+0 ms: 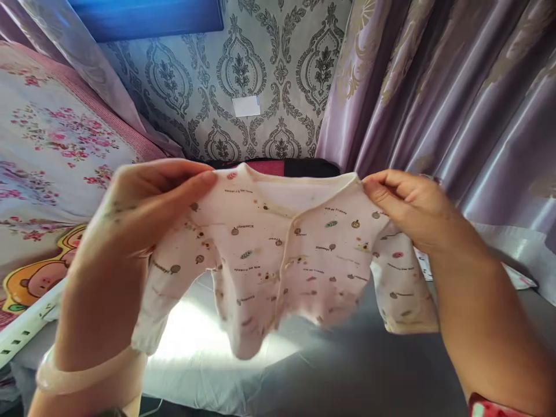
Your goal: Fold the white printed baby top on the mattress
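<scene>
A small pale pink baby shirt (260,249) with a crossover neckline and tiny prints hangs spread in front of me. My left hand (160,191) pinches its left shoulder between thumb and fingers. At the opposite shoulder my right hand (403,200) grips the cloth the same way. Both sleeves droop beneath my hands, and the lower hem hangs loose above a grey sheet (347,376). Some of the fingers are hidden behind the fabric.
Purple curtains (412,87) drape at the right. Floral fabric (65,133) hangs at the left, above a yellow cartoon-figure item (35,272) and a white rail (30,330). Behind the shirt are patterned wallpaper (243,63) and a black and pink item (310,167).
</scene>
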`<state>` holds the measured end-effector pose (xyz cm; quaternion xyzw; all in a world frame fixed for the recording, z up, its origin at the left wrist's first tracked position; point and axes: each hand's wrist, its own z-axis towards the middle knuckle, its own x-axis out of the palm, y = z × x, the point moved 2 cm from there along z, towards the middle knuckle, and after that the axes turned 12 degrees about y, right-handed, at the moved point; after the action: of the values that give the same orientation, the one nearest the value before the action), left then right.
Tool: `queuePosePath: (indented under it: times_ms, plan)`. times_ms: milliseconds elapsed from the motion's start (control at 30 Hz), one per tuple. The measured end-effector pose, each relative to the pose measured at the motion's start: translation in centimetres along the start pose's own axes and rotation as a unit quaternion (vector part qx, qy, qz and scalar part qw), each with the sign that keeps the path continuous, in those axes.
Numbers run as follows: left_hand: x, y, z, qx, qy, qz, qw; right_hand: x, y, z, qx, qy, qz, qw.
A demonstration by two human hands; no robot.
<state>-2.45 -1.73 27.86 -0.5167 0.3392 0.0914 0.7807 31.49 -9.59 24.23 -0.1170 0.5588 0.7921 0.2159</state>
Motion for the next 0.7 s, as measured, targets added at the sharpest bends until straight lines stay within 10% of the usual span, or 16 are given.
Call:
queuePosePath:
  times_ms: [200,433,700]
  plan:
    - [7.9,9.7,7.1,0.003,0.155,0.101,0.983,4.5,-10.8,3.2,0.075,0.093,-0.159,0.98]
    - [18.9,16.4,7.1,-0.149,0.125,0.326,0.925,9.6,-18.9,1.4,0.165,0.132,-0.399,0.892]
    - [20.8,18.0,6.8,-0.063,0.076,0.384,0.918,10.2,-21.1,1.4,0.184,0.172,-0.422,0.871]
